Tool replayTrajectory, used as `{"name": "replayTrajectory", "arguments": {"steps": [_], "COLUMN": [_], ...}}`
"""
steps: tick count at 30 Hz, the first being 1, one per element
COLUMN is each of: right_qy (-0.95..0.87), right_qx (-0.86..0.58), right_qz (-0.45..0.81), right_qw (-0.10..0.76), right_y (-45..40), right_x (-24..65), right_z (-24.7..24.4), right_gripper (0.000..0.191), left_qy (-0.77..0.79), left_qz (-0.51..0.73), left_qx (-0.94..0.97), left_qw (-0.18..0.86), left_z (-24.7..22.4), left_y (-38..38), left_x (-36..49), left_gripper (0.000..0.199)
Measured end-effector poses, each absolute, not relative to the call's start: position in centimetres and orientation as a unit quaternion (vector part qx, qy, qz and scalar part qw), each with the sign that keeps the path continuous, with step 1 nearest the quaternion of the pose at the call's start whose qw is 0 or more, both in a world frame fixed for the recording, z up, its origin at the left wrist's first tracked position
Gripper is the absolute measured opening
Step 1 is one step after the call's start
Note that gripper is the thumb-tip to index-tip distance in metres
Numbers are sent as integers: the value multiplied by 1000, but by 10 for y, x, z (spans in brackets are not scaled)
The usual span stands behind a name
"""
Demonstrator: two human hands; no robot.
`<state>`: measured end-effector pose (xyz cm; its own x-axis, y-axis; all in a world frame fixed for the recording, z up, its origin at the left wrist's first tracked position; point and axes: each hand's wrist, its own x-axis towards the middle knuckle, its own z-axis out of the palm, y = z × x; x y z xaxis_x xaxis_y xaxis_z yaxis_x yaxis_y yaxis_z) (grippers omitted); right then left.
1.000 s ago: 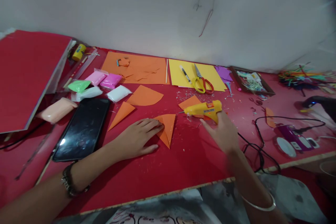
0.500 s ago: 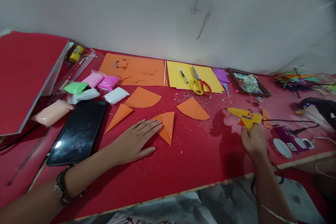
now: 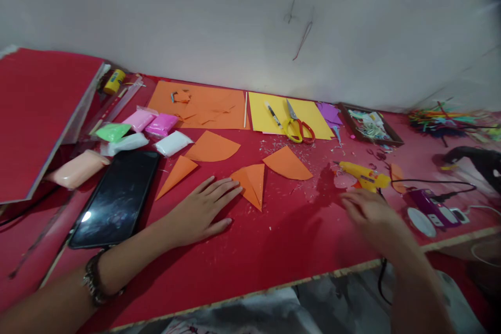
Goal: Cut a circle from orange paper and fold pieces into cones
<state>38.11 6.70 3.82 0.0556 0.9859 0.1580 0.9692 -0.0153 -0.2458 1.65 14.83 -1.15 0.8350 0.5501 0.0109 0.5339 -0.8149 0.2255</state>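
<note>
My left hand (image 3: 207, 211) lies flat on the red table, fingers stretched, its fingertips on the edge of a folded orange paper piece (image 3: 252, 185). My right hand (image 3: 370, 214) hovers over the table, a little blurred, fingers extended with nothing in them. Just beyond it the yellow glue gun (image 3: 364, 175) rests on its side, nozzle pointing left. Another orange paper wedge (image 3: 287, 163) lies between the two hands. Left of my left hand are a narrow folded orange piece (image 3: 177, 175) and a fan-shaped orange piece (image 3: 213, 147).
Scissors (image 3: 297, 125) and a pen (image 3: 274, 115) lie on yellow paper (image 3: 258, 109). Orange sheets (image 3: 219, 107), clay packets (image 3: 162, 123) and a phone (image 3: 117, 198) are on the left. At right stand a scrap tray (image 3: 391, 133) and a purple power strip (image 3: 434, 206) with cords.
My right hand has let go of the glue gun, which now lies on the table, and has moved slightly left. The folded orange piece has shifted a little right and turned.
</note>
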Motion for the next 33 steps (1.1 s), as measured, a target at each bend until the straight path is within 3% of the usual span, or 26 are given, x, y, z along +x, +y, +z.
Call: {"name": "replayTrajectory", "arguments": {"steps": [3, 11, 20, 33], "right_qy": [-765, -753, -656, -706], "right_qx": [-600, -543, -545, -516], "right_qz": [194, 303, 422, 417], "right_qw": [132, 215, 308, 246], "right_y": [90, 109, 104, 104], "right_x": [332, 269, 268, 254], "right_z": [25, 14, 10, 20], "right_gripper": [29, 40, 19, 20], "left_qy": [274, 304, 303, 290], "left_qz": [40, 54, 60, 32], "left_qx": [955, 945, 944, 950], "left_qw": [108, 109, 115, 112], "left_z": [-11, -9, -9, -14], "left_y": [149, 148, 148, 150], "left_x": [16, 15, 14, 12], "left_gripper": [56, 53, 53, 59]}}
